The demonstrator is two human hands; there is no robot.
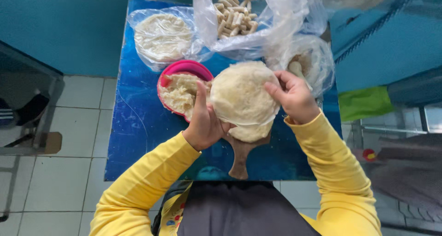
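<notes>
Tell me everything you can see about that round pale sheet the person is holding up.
The round sheet is thin, pale cream and slightly rough, like a soft wrapper or flatbread. It is held up over a wooden board, where another like it lies. The left hand pinches its left edge, the right hand its right edge. It partly hides the pink bowl of filling behind it, above the blue table.

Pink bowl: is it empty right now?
No, the pink bowl holds a pale, lumpy filling beside the left hand.
</notes>
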